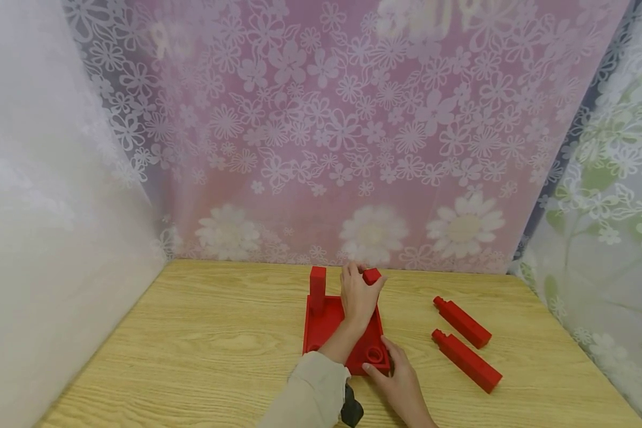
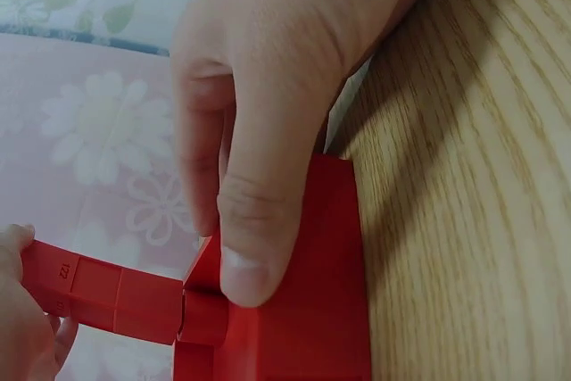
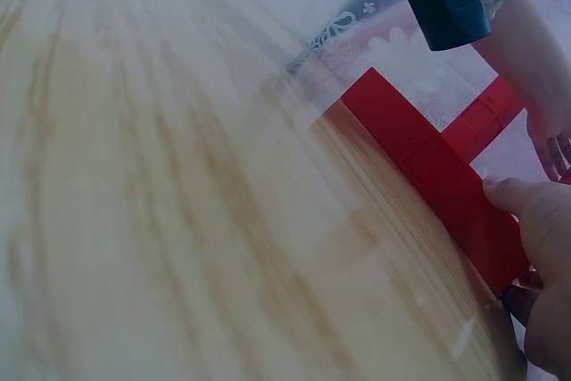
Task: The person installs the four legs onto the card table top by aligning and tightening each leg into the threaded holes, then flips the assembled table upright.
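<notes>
A shallow red tray-shaped base (image 1: 323, 327) with a raised rim lies on the wooden table. At its far left corner a square red post (image 1: 317, 288) stands upright. My left hand (image 1: 359, 297) reaches across the base and grips a second red post (image 1: 371, 276) at the far right corner; in the left wrist view this post (image 2: 116, 296) bears small markings. With my right hand (image 1: 403, 383) I hold the near right corner, thumb (image 2: 250, 265) on the base beside a round socket (image 1: 374, 355). The left forearm partly covers another socket at the near left.
Two loose red posts with notched, narrower ends, a farther one (image 1: 462, 323) and a nearer one (image 1: 468, 361), lie on the table to the right. A floral curtain (image 1: 321, 148) hangs behind the table (image 1: 219, 333). A black device (image 1: 351, 407) is on the left wrist.
</notes>
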`<state>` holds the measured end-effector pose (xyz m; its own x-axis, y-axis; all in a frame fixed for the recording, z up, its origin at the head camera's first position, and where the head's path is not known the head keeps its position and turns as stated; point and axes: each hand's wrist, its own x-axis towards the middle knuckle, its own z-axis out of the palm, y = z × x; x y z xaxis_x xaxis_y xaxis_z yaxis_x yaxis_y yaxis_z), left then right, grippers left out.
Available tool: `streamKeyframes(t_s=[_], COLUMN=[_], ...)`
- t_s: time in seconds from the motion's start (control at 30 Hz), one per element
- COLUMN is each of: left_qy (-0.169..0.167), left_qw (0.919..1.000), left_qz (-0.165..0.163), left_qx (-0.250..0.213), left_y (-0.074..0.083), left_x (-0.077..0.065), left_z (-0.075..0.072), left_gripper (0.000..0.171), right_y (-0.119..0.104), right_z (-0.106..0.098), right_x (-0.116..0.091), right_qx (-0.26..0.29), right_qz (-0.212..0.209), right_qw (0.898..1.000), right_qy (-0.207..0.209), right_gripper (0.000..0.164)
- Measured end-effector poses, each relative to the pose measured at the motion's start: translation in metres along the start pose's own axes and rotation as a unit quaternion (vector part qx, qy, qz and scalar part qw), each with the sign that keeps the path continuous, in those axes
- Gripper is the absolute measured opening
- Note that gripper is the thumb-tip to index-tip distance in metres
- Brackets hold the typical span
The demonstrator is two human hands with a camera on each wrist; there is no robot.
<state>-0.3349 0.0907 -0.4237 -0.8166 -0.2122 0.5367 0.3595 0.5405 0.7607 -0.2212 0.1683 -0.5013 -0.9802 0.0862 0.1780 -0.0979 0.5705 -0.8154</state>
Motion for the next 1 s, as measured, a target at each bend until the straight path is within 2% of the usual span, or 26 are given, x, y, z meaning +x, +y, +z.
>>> streamKeyframes(t_s=[0.13,0.27,0.4,0.5,0.6,0.83,1.0], left_qy=[-0.009,-0.05,-0.094,-0.119,-0.135,-0.171,-0.182], left_qw=[0.9996,0.9958,0.9873,0.9825,0.9794,0.9733,0.9743], left_qz=[0.002,0.006,0.01,0.017,0.027,0.016,0.017], left_qx=[-0.026,-0.077,-0.127,-0.142,-0.148,-0.152,-0.132], left_y=[-0.004,-0.011,-0.016,-0.018,-0.019,-0.022,-0.02], left_x=[0.001,0.002,0.004,0.006,0.007,0.011,0.013], left_z=[0.001,-0.002,-0.007,-0.01,-0.013,-0.015,-0.015], left_gripper=[0.041,0.036,0.034,0.034,0.032,0.029,0.029], right_y=[0.0,-0.003,-0.005,-0.006,-0.006,-0.005,-0.005], right_z=[0.001,0.0,-0.001,-0.001,-0.001,-0.001,0.0], right_x=[0.0,0.0,-0.001,-0.001,-0.001,-0.001,0.0], right_qx=[-0.002,-0.006,-0.011,-0.015,-0.017,-0.016,-0.012], right_qz=[0.0,0.01,0.023,0.026,0.025,0.026,0.031], right_qw=[1.0,1.0,1.0,1.0,1.0,1.0,0.999], right_qy=[0.001,-0.002,-0.005,-0.006,-0.006,-0.005,-0.005], right_gripper=[0.074,0.076,0.077,0.077,0.077,0.076,0.076])
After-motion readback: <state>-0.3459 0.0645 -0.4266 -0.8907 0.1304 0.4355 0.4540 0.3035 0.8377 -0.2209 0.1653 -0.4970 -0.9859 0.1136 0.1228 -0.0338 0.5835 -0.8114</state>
